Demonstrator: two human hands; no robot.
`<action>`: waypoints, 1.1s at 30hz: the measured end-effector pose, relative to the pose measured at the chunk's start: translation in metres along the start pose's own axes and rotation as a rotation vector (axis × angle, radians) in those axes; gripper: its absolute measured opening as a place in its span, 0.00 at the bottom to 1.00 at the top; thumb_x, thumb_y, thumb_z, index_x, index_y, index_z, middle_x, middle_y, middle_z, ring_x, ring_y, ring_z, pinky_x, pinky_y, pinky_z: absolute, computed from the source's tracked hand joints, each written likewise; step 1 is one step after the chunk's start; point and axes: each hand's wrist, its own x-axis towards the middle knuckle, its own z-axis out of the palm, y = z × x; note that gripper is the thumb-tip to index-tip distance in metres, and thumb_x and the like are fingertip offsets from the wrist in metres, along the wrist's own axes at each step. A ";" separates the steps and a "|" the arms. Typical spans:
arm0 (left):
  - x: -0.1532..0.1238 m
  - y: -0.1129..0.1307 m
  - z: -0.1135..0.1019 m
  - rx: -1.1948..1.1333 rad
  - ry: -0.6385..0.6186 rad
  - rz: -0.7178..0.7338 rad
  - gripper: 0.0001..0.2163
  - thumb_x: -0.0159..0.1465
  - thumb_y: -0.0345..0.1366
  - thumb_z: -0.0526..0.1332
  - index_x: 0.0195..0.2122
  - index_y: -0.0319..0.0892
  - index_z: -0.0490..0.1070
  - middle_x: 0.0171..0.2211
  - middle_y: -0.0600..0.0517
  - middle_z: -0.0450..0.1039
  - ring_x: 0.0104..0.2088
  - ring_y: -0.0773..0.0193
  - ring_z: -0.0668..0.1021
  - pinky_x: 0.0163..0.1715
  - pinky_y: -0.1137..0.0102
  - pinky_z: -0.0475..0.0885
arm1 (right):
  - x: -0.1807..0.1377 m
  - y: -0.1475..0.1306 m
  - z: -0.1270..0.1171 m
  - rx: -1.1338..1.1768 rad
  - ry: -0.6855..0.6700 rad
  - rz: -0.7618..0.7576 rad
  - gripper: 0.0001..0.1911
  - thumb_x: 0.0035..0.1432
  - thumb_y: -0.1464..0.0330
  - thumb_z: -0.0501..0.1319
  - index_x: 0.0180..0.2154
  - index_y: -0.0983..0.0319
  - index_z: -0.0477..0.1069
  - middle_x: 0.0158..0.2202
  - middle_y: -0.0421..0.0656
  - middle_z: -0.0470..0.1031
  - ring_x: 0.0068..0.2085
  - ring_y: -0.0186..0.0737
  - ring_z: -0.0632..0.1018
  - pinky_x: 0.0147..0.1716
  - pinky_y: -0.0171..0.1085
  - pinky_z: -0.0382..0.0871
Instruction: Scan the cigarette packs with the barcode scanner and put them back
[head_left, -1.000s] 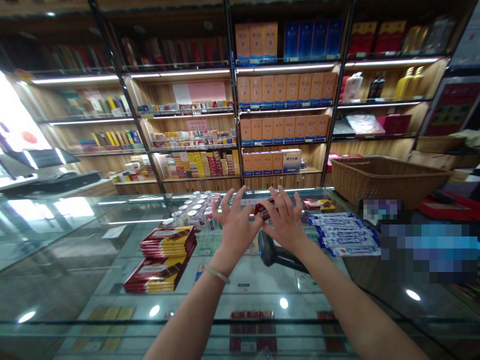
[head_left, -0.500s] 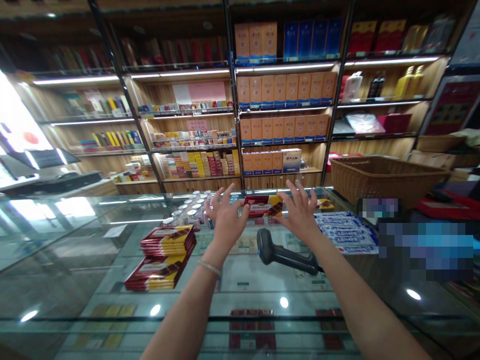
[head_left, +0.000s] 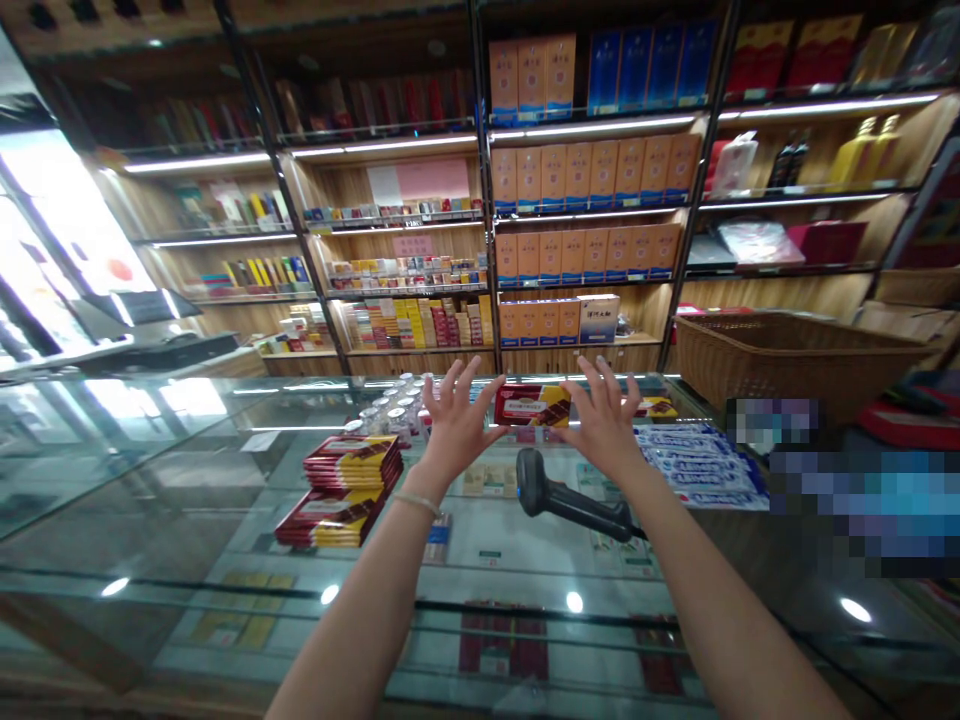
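I hold a red and yellow flat pack [head_left: 531,405] upright between both hands above the glass counter [head_left: 187,520]. My left hand [head_left: 454,425] presses its left end and my right hand [head_left: 604,425] presses its right end, fingers of both spread upward. A black barcode scanner [head_left: 574,500] lies on the glass just below my right wrist. Two stacks of like red and yellow packs [head_left: 341,488] lie to the left of my left forearm.
Blue and white packets [head_left: 697,465] lie right of my hands, and small white-capped jars [head_left: 386,410] stand behind my left hand. A wicker basket [head_left: 787,355] sits at the far right. Shelves of boxed goods [head_left: 585,180] fill the back wall.
My hands moved apart from a close overlap to the pack's two ends, and the pack turned to face me flat. The view shifted slightly to the left.
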 end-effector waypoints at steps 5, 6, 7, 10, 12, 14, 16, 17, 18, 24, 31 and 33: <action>0.006 -0.002 -0.008 0.013 -0.011 0.036 0.36 0.54 0.49 0.75 0.64 0.53 0.68 0.73 0.40 0.54 0.72 0.37 0.56 0.69 0.36 0.34 | 0.000 0.000 0.002 0.045 -0.010 0.040 0.28 0.59 0.57 0.68 0.58 0.57 0.67 0.73 0.54 0.53 0.72 0.60 0.53 0.67 0.66 0.40; 0.007 -0.003 -0.013 0.017 -0.014 0.047 0.36 0.53 0.48 0.75 0.63 0.53 0.68 0.73 0.40 0.54 0.72 0.36 0.56 0.69 0.35 0.35 | 0.000 -0.001 0.002 0.063 -0.012 0.048 0.28 0.59 0.57 0.68 0.58 0.57 0.67 0.73 0.54 0.53 0.72 0.60 0.53 0.67 0.66 0.40; 0.007 -0.005 -0.018 0.025 -0.017 0.059 0.36 0.53 0.48 0.76 0.63 0.53 0.69 0.73 0.40 0.54 0.72 0.36 0.56 0.69 0.35 0.35 | 0.000 -0.002 0.002 0.084 -0.015 0.053 0.29 0.58 0.56 0.69 0.58 0.56 0.67 0.73 0.54 0.53 0.72 0.60 0.53 0.67 0.66 0.41; 0.005 -0.014 -0.039 0.062 -0.031 0.093 0.36 0.51 0.47 0.77 0.61 0.52 0.69 0.73 0.40 0.55 0.72 0.37 0.56 0.69 0.35 0.36 | -0.002 -0.011 0.004 0.164 -0.022 0.069 0.31 0.57 0.53 0.69 0.59 0.54 0.67 0.72 0.52 0.54 0.72 0.61 0.53 0.67 0.66 0.42; 0.002 -0.023 -0.055 0.083 -0.043 0.113 0.36 0.51 0.48 0.77 0.61 0.52 0.70 0.73 0.40 0.54 0.72 0.37 0.56 0.69 0.35 0.35 | -0.002 -0.021 0.006 0.229 -0.024 0.083 0.32 0.56 0.50 0.69 0.59 0.53 0.67 0.72 0.51 0.54 0.72 0.61 0.53 0.66 0.67 0.43; -0.002 -0.034 -0.071 0.094 -0.061 0.132 0.36 0.51 0.50 0.77 0.61 0.53 0.69 0.73 0.41 0.54 0.72 0.37 0.56 0.69 0.35 0.34 | -0.002 -0.033 0.006 0.294 -0.029 0.092 0.32 0.56 0.49 0.68 0.58 0.52 0.68 0.72 0.50 0.54 0.72 0.61 0.53 0.66 0.68 0.44; -0.007 -0.045 -0.085 0.106 -0.082 0.152 0.37 0.51 0.51 0.76 0.61 0.53 0.69 0.73 0.42 0.54 0.72 0.37 0.55 0.69 0.36 0.33 | 0.001 -0.047 0.005 0.348 -0.038 0.084 0.32 0.56 0.49 0.68 0.58 0.52 0.68 0.72 0.50 0.54 0.72 0.61 0.53 0.66 0.68 0.44; -0.010 -0.051 -0.092 0.115 -0.091 0.160 0.37 0.51 0.52 0.76 0.62 0.53 0.69 0.73 0.42 0.54 0.72 0.38 0.55 0.69 0.37 0.32 | 0.003 -0.054 0.003 0.368 -0.041 0.075 0.31 0.55 0.49 0.68 0.58 0.52 0.68 0.72 0.51 0.54 0.72 0.61 0.53 0.66 0.68 0.44; -0.013 -0.056 -0.098 0.129 -0.101 0.165 0.38 0.51 0.53 0.76 0.62 0.53 0.68 0.73 0.42 0.54 0.72 0.38 0.55 0.69 0.38 0.32 | 0.005 -0.061 0.002 0.383 -0.044 0.062 0.31 0.55 0.49 0.68 0.57 0.52 0.68 0.72 0.51 0.54 0.72 0.61 0.53 0.66 0.68 0.43; -0.037 -0.085 -0.123 0.184 -0.153 0.118 0.35 0.54 0.57 0.72 0.61 0.52 0.70 0.73 0.41 0.53 0.72 0.38 0.54 0.69 0.38 0.33 | 0.013 -0.097 -0.002 0.407 -0.064 -0.018 0.32 0.57 0.47 0.67 0.58 0.53 0.68 0.72 0.51 0.55 0.73 0.60 0.52 0.67 0.67 0.41; -0.080 -0.129 -0.151 0.168 -0.252 0.050 0.34 0.56 0.61 0.68 0.62 0.56 0.71 0.73 0.44 0.53 0.72 0.38 0.54 0.70 0.42 0.33 | 0.008 -0.160 -0.005 0.416 -0.120 -0.088 0.30 0.61 0.47 0.63 0.58 0.56 0.68 0.71 0.54 0.56 0.73 0.59 0.53 0.68 0.66 0.38; -0.097 -0.144 -0.157 0.174 -0.293 0.025 0.33 0.56 0.61 0.68 0.61 0.57 0.72 0.73 0.45 0.54 0.72 0.39 0.54 0.70 0.43 0.34 | 0.005 -0.182 -0.005 0.413 -0.170 -0.109 0.30 0.61 0.47 0.62 0.58 0.57 0.68 0.71 0.54 0.57 0.73 0.58 0.53 0.69 0.65 0.37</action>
